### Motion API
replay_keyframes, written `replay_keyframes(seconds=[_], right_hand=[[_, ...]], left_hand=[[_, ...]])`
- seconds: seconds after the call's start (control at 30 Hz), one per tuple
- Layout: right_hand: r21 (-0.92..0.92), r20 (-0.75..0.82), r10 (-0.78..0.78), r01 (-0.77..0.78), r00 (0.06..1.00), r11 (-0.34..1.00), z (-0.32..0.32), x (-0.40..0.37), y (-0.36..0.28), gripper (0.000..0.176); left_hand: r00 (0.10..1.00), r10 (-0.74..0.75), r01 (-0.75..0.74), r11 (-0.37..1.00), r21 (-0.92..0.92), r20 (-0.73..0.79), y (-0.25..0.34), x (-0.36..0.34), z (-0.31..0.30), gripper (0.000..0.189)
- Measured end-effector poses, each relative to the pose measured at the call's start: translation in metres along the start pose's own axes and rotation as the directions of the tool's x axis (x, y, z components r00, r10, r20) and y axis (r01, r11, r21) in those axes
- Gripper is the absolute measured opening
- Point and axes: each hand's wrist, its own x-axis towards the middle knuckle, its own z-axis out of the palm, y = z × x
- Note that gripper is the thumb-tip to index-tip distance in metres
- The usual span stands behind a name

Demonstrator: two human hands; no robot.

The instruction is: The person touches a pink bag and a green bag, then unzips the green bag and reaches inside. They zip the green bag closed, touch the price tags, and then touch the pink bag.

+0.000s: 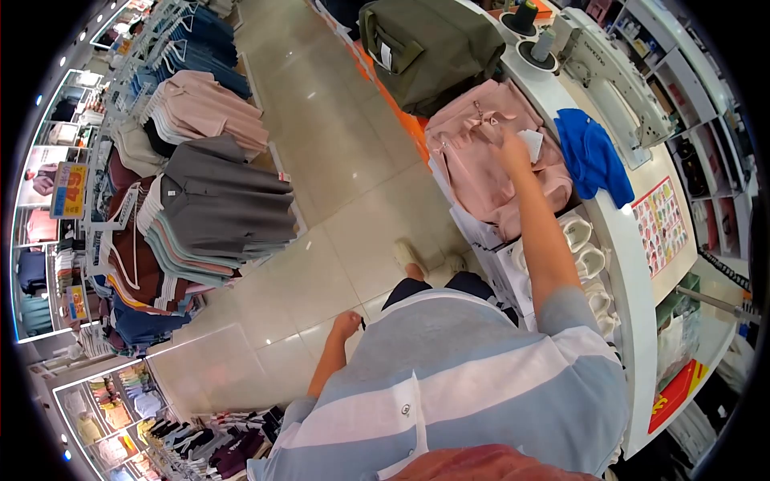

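Head, aisle (345,192): open, L of counter (634,297) edge
R hand (507,144): on pink bag (473,180), can't tell if pinching
L hand (346,322): curled, well apart

White tabletop (636,337), long curved edge. Directly on it: sewing machine (613,76), crumpled blue cloth (589,152), sheet of small printed pictures (661,227), two thread spools (543,46) at far end. Alongside, lower: white stand (507,276), largely covered; pink bag (465,176) and white shoes (591,262) on top. Floor (353,204): pale glossy tiles, person's feet (408,255) planted there.
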Motion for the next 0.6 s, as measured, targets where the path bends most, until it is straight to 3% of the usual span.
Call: replay_keyframes(seconds=[0.07,0.13,0.23,0.33,0.43,0.6], right_hand=[[-0.115,0.097,0.110,-0.099,0.989,0.988,0.018,0.008,0.011,0.049],[-0.123,0.096,0.109,-0.097,0.989,0.988,0.018,0.005,0.011,0.045],[-0.197,0.149,0.130,-0.099,0.980,0.975,0.007,0.000,0.012,0.041],[-0.198,0.097,0.139,-0.118,0.985,0.973,-0.007,-0.015,0.022,0.039],[-0.105,0.030,0.197,-0.193,0.980,0.976,-0.035,-0.027,0.005,0.035],[0.124,-0.134,0.262,-0.247,0.956,0.961,-0.050,-0.036,-0.021,0.034]], left_hand=[[0.999,-0.035,0.035,0.999,0.003,0.037,-0.019,0.003,-0.004,0.030],[0.998,-0.046,0.047,0.999,-0.023,0.043,-0.055,0.035,0.007,0.029],[0.980,0.173,-0.167,0.984,0.060,-0.104,-0.088,0.096,0.001,0.028],[0.946,0.279,-0.246,0.949,0.196,-0.163,-0.071,0.150,-0.043,0.027],[0.959,0.273,-0.279,0.956,-0.093,-0.068,-0.005,0.158,-0.132,0.027],[0.945,0.301,-0.320,0.932,-0.171,-0.126,0.023,0.226,-0.196,0.030]])
